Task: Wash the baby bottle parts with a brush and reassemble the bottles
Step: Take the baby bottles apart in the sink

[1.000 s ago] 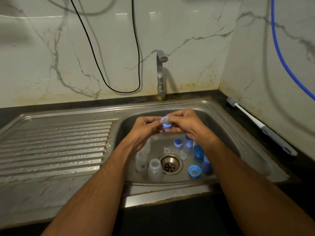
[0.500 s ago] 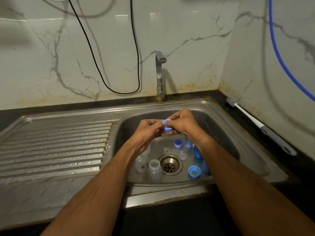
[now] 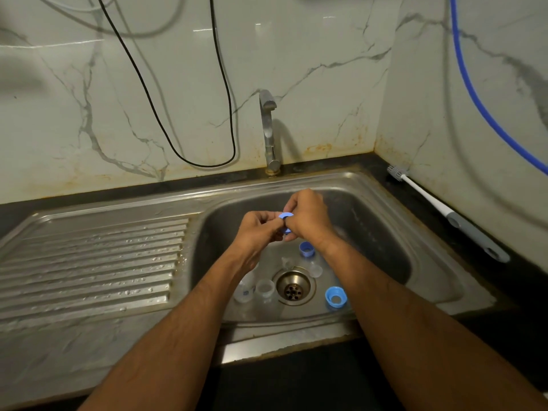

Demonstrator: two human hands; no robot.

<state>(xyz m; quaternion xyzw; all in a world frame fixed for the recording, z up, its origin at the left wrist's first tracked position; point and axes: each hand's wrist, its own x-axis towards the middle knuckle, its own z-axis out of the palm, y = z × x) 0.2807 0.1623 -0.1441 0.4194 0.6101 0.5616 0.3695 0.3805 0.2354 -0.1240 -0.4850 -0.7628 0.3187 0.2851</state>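
Note:
Over the steel sink basin [image 3: 385,241], my left hand [image 3: 258,229] and my right hand [image 3: 308,215] meet and both pinch one small blue bottle ring [image 3: 286,216]; most of it is hidden by my fingers. On the basin floor lie two clear bottles [image 3: 264,289] left of the drain [image 3: 293,287], a blue ring [image 3: 335,296] right of it, another blue ring [image 3: 307,249] behind it, and clear teats [image 3: 315,269]. My right forearm hides further parts. The bottle brush [image 3: 444,212], white stem and grey handle, lies on the dark counter at the right wall.
The tap [image 3: 268,129] stands behind the basin, no water running. A wet ribbed drainboard [image 3: 89,262] stretches left. A black cable [image 3: 184,114] loops down the marble wall, and a blue hose [image 3: 480,99] runs along the right wall.
My hands have stayed together over the basin and turned the blue ring between the fingers. The clear teat that showed in the ring one second ago is out of sight.

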